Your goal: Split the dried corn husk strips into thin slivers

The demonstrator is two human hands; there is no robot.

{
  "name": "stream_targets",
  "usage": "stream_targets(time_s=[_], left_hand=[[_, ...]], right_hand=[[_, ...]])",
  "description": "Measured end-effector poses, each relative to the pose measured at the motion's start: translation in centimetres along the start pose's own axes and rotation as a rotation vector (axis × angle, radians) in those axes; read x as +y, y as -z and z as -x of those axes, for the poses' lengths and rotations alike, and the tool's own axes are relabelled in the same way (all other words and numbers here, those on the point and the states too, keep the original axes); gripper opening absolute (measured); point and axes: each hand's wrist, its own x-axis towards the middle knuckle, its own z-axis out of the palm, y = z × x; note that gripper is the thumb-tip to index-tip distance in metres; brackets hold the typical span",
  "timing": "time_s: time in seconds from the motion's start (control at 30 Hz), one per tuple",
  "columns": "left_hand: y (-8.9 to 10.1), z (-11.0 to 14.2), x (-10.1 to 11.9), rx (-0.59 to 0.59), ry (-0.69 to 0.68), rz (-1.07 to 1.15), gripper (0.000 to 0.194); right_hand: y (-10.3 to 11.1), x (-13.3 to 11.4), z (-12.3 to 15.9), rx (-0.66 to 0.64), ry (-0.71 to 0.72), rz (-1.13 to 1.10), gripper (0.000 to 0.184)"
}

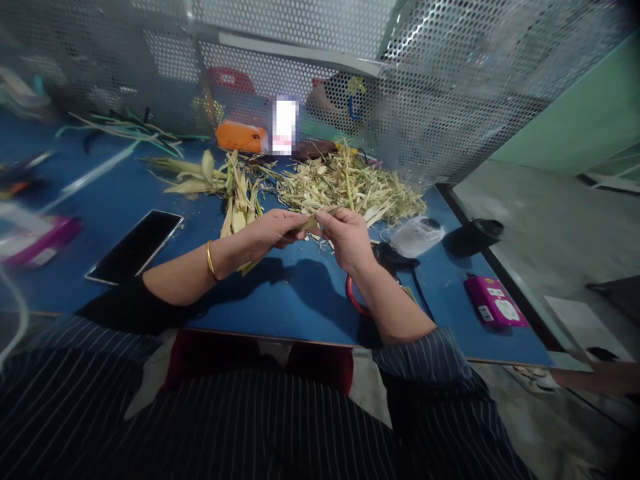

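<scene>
My left hand (pixel 281 228) and my right hand (pixel 347 235) meet above the middle of the blue table. Both are closed in a pinch on a narrow, pale green strip of dry husk (pixel 311 221), which is mostly covered by the fingers. Just beyond the hands spreads a loose heap of shredded husk (pixel 350 187). A bunch of longer, whole husks (pixel 239 203) lies beyond my left hand, partly behind it. A red loop handle (pixel 354 300) shows beside my right forearm, the rest of it hidden.
A phone (pixel 137 245) lies flat at the left. An orange packet (pixel 241 137) stands by the perforated metal partition (pixel 300 73). At the right are a white thread spool (pixel 417 235), a black cylinder (pixel 473 238) and a magenta pack (pixel 495 302). Green strips (pixel 135 130) lie back left.
</scene>
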Motion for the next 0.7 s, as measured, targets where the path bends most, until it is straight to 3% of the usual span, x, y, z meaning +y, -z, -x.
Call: stream_targets(time_s=[0.17, 0.3, 0.4, 0.53, 0.7], left_hand=[[0.1, 0.0, -0.2, 0.035, -0.007, -0.04, 0.031], [0.5, -0.3, -0.2, 0.133, 0.014, -0.038, 0.024], [0.9, -0.6, 0.0, 0.244, 0.014, -0.019, 0.023], [1.0, -0.8, 0.0, 0.28, 0.041, 0.04, 0.023], [1.0, -1.0, -0.2, 0.168, 0.087, 0.17, 0.02]], right_hand=[[0.1, -0.4, 0.1, -0.05, -0.03, 0.135, 0.037], [1.3, -1.9, 0.1, -0.233, -0.034, 0.46, 0.026], [2.0, -2.9, 0.0, -0.261, 0.034, 0.664, 0.016], [2.0, -2.9, 0.0, -0.232, 0.094, 0.622, 0.017], [1.4, -2.0, 0.0, -0.208, 0.092, 0.501, 0.02]])
